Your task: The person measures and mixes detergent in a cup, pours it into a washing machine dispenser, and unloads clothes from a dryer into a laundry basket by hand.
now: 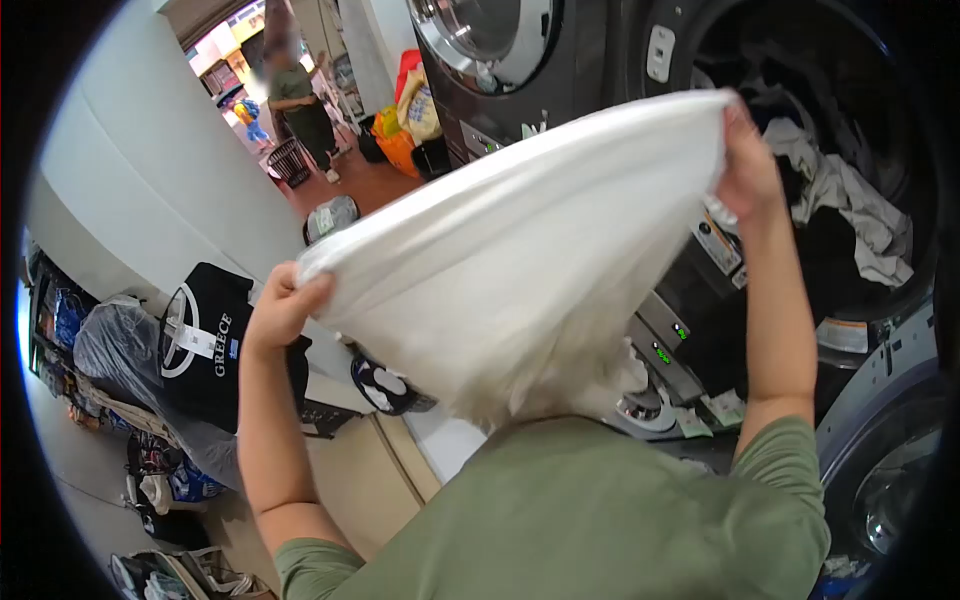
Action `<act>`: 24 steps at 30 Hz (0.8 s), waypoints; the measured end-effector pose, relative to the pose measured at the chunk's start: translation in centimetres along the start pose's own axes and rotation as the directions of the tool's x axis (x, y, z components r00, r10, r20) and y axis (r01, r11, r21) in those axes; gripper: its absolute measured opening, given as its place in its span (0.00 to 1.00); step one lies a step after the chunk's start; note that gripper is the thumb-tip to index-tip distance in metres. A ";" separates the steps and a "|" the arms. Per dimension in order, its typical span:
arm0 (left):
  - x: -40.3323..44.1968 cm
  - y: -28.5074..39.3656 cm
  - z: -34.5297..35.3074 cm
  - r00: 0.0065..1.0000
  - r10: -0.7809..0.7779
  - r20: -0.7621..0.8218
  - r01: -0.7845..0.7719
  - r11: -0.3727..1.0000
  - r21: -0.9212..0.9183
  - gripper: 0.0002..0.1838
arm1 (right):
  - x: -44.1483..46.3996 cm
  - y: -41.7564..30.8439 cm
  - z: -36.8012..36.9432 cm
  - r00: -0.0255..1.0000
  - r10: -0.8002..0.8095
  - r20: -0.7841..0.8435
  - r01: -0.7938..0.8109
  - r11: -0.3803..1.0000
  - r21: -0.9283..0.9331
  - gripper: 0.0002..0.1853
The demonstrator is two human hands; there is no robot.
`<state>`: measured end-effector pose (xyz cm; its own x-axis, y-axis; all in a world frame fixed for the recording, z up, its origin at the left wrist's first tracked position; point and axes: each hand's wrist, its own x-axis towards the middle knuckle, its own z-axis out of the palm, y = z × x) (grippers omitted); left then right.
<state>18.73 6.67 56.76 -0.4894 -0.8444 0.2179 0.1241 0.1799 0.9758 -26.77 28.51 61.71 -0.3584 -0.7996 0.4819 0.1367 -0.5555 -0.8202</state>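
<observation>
A white cloth (520,230) is stretched between my two raised hands, its lower part hanging bunched in front of my green shirt. My left hand (287,305) grips one corner, fingers closed on the edge. At the upper right, my right hand (748,165) is closed on the opposite corner. Behind my right hand is an open dryer drum with white laundry (850,205) and dark laundry inside. The cloth hides part of the machines behind it.
A black GREECE shirt (215,350) hangs at the left beside plastic-covered items (120,340). A closed machine door (485,35) is at the top. In the doorway a person (300,110) stands near a dark basket (288,163). An open round door (890,490) is at lower right.
</observation>
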 end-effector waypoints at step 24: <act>-6.8 3.3 1.0 0.240 0.708 -0.664 -0.466 0.684 0.561 0.17 | -9.7 -3.2 6.7 0.241 -0.857 -0.455 0.654 0.490 -0.577 0.13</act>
<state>21.62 13.50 58.54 0.5439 -0.4101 0.7321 -0.1714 0.7998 0.5753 -17.51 36.52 61.68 -0.6239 0.3875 0.6787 -0.6999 -0.6634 -0.2646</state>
